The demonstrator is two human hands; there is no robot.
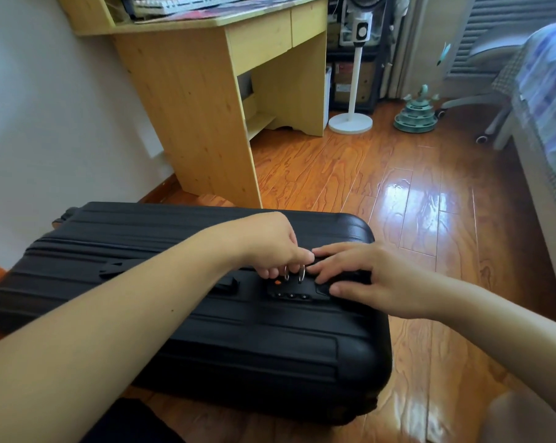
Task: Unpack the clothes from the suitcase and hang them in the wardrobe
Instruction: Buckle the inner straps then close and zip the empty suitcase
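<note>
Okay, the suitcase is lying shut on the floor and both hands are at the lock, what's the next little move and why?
Probably draw the two ring pulls out of the lock. The left hand already pinches by them, the right hand rests beside, and the suitcase is closed.

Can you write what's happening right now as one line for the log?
stage: opening | suitcase: closed, lying on floor | left hand: pinching zipper rings | right hand: resting by combination lock
</note>
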